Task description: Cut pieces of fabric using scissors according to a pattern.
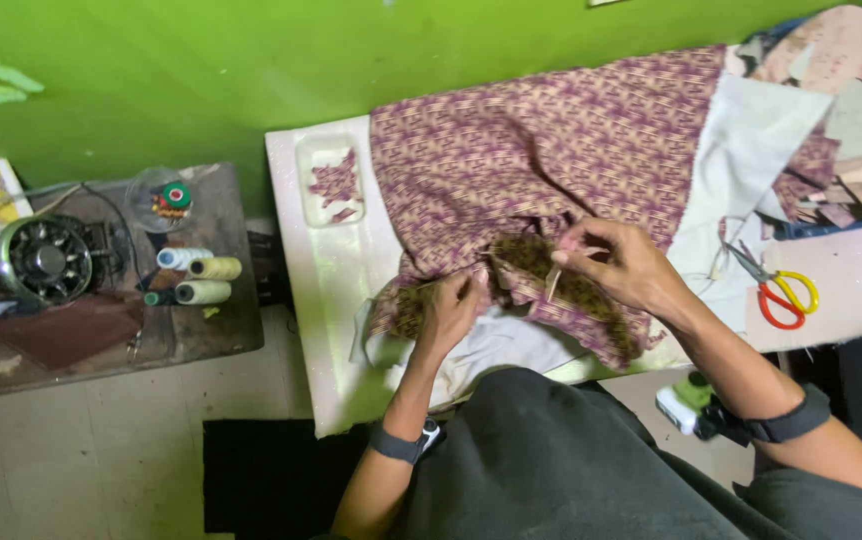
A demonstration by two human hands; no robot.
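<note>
A purple and cream patterned cloth (551, 140) lies spread over a white table (326, 290), with white lining cloth under it. My left hand (448, 312) pinches a bunched fold of the patterned cloth near the table's front edge. My right hand (621, 265) grips the same fold a little to the right, with thin pale strands running between its fingers and the cloth. Both wrists wear dark bands.
Red and yellow scissors (783, 290) lie to the right. A small tray (331, 180) with cloth scraps sits at the table's left. A side bench (201, 330) holds thread spools (201, 280) and a sewing machine wheel (46, 260). Paper pieces are piled top right.
</note>
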